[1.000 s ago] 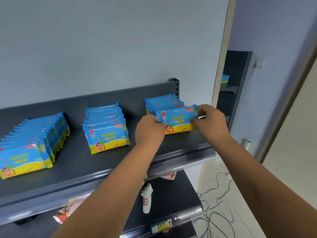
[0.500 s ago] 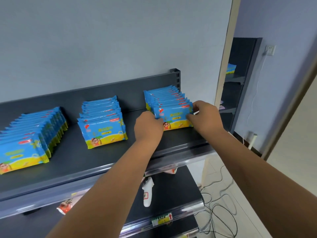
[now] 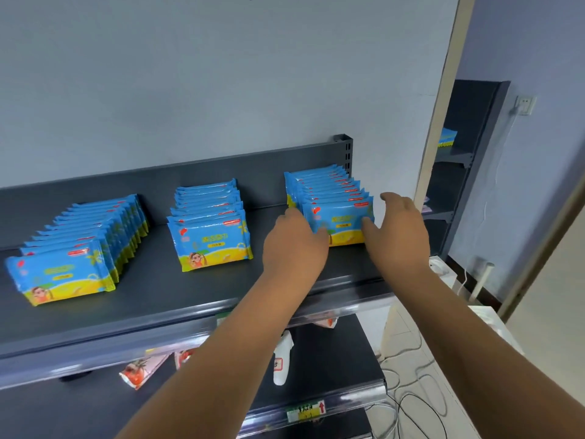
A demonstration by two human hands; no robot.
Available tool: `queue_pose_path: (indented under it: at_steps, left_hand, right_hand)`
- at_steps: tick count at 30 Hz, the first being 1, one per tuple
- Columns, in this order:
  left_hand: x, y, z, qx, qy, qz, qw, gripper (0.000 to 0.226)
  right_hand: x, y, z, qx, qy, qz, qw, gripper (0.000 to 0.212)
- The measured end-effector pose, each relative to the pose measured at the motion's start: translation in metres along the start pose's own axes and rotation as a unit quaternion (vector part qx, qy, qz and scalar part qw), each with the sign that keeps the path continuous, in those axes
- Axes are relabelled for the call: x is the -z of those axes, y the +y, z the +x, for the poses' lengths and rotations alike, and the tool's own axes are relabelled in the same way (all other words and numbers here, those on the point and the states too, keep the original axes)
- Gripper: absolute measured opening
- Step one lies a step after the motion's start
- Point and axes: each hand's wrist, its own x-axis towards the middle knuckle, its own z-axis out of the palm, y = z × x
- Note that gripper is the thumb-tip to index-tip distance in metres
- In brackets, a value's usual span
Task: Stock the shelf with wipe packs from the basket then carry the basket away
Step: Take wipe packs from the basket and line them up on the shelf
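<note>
Now | left hand [image 3: 294,245] relaxed, fingertips touching left edge of front wipe pack [image 3: 340,221] | right hand [image 3: 397,231] spread, thumb at its right edge | pack standing at 12 o'clock, heading right row on shelf [image 3: 158,291] | middle row [image 3: 210,237], left row [image 3: 66,267] at 9 o'clock

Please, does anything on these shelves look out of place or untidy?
The blue and yellow wipe packs on the dark grey metal upper shelf stand in tidy rows. On the lower shelf, red and pink packets lie loose and tilted, unlike the rows above.

Middle wipe pack [image 3: 210,245] tag beginning "10", lower shelf-edge label [image 3: 305,410] with red up arrow
</note>
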Motion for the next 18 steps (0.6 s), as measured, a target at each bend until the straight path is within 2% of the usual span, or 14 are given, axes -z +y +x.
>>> queue_pose_path:
  at_steps: [5,8,11,15,16,18]
  left_hand:
    - [0.020,-0.025,-0.026,-0.095,0.077,0.160,0.979,0.051]
    - [0.035,-0.057,-0.034,-0.082,0.112,0.245,0.959,0.067]
    - [0.061,-0.093,-0.039,-0.037,0.151,0.280,0.947,0.071]
    - [0.113,-0.150,-0.035,0.018,0.174,0.275,0.945,0.070]
    - [0.127,-0.164,-0.034,0.028,0.175,0.266,0.947,0.069]
    - [0.155,-0.195,-0.032,0.031,0.180,0.216,0.959,0.064]
  right_hand:
    - [-0.005,-0.024,-0.029,0.136,0.052,-0.003,0.989,0.038]
    - [-0.016,-0.048,-0.044,0.222,-0.004,-0.056,0.974,0.045]
    - [-0.030,-0.086,-0.058,0.279,-0.064,-0.040,0.957,0.049]
    - [-0.054,-0.151,-0.083,0.311,-0.093,0.016,0.946,0.052]
    - [-0.062,-0.168,-0.088,0.300,-0.110,0.045,0.946,0.049]
    - [-0.075,-0.204,-0.099,0.216,-0.176,0.179,0.943,0.039]
